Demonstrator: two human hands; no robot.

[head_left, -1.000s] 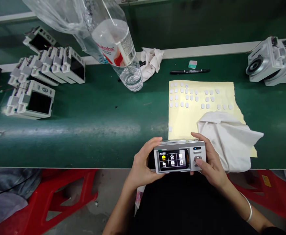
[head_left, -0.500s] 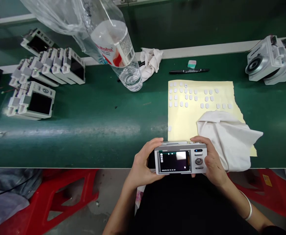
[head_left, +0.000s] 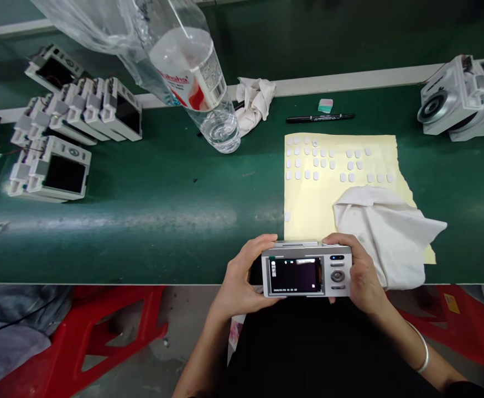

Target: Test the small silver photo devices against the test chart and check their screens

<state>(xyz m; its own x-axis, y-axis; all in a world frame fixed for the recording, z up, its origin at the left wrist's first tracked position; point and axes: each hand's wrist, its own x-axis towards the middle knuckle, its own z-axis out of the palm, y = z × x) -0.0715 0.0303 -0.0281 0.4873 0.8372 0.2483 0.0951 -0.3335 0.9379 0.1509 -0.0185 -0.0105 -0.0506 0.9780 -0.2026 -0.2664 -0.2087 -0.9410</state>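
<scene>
A silver digital camera is held level at the table's front edge, its back turned towards me. The lit screen shows a dark picture with small icons, and a blue light glows above the buttons. My left hand grips the left end, fingers on top and thumb below. Around the right end is my right hand, with a finger on the top edge near the shutter side. Just beyond lies a yellow sheet bearing rows of small pale pads, partly covered by a white cloth.
Several camera bodies stand at the left, and more camera housings at the right. A water bottle, a crumpled cloth, a black marker and an eraser-like block lie at the back. Red stools stand below.
The bright patch on the camera's screen has shrunk to a thin strip at the top. Both hands keep their hold, and the view has shifted slightly.
</scene>
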